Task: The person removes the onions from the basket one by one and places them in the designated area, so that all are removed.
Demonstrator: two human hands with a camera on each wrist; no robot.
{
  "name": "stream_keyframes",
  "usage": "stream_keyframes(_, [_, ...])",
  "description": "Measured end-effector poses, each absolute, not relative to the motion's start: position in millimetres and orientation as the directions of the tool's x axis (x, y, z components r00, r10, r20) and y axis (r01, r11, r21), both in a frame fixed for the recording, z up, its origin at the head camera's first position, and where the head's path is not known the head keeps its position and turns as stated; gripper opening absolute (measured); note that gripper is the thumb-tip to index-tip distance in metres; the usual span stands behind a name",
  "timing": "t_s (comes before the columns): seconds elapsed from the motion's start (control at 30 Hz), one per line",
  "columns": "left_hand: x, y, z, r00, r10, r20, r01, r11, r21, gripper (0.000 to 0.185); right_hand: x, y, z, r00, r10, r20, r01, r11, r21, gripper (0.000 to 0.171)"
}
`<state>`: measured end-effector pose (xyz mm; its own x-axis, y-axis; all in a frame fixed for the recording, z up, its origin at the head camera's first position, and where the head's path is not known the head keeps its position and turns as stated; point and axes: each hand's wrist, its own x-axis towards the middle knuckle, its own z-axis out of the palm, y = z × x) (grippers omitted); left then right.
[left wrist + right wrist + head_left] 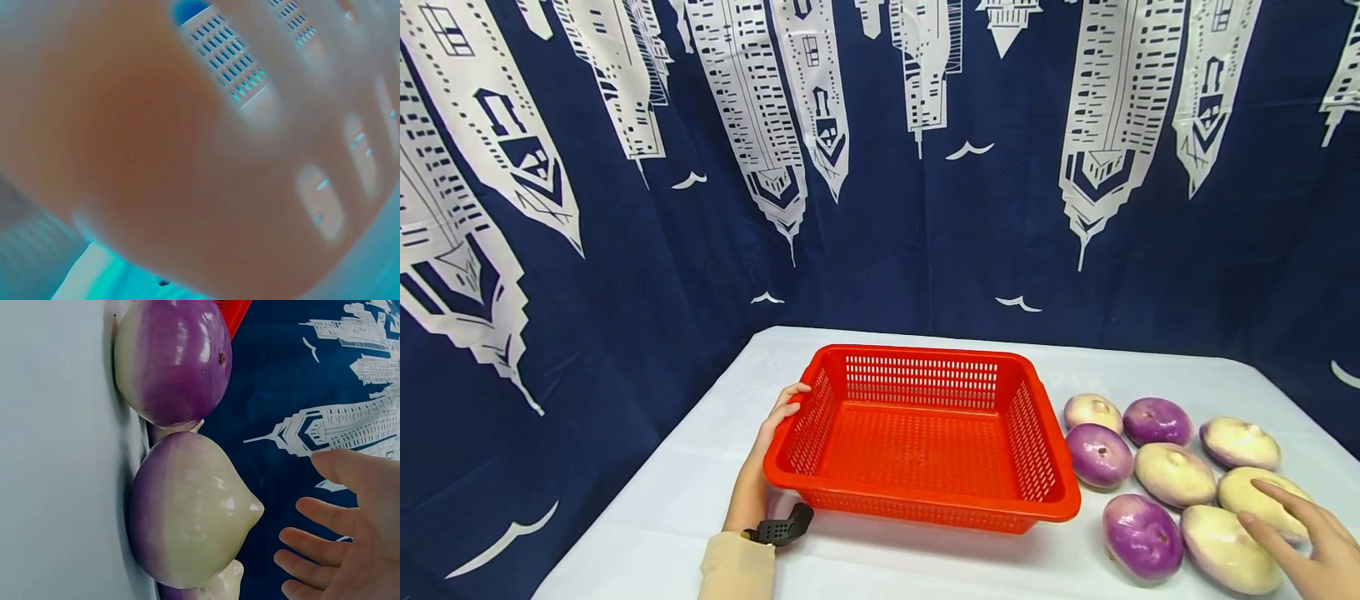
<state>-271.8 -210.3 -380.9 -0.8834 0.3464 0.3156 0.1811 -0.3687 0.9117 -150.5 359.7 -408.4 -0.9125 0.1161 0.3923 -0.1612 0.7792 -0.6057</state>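
One red basket (pixel 925 433) sits mid-table; the left hand (pixel 772 425) rests on its left rim, fingers curled over the edge. Eight turnips (pixel 1172 473) lie right of it. The right hand (pixel 1311 537), fingers spread, hovers over the nearest ones.
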Motion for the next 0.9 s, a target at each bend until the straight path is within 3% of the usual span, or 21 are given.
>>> stream_keyframes(0.27, [-271.7,-211.1,-382.7,-0.894,0.325,0.308,0.188,-0.352,0.917,0.038,-151.8,350.3,-387.8,-0.84,0.197,0.505,-0.206,0.746,-0.633,0.056])
stream_keyframes(0.5, [-272.6,-210.5,-382.2,-0.888,0.335,0.315,0.194,-0.349,0.917,0.037,-162.5,343.3,-358.6,-0.752,0.153,0.641,-0.345,0.738,-0.58,0.054])
stream_keyframes(0.6, [-273.3,-211.1,-382.4,-0.88,0.344,0.328,0.207,-0.345,0.916,0.038,-169.3,341.8,-345.4,-0.757,0.15,0.636,-0.337,0.744,-0.576,0.051])
stream_keyframes(0.9, [-276.9,-212.1,-384.2,-0.868,0.323,0.377,0.276,-0.317,0.907,0.041,-193.7,329.9,-303.7,-0.886,0.111,0.449,-0.155,0.843,-0.514,0.056])
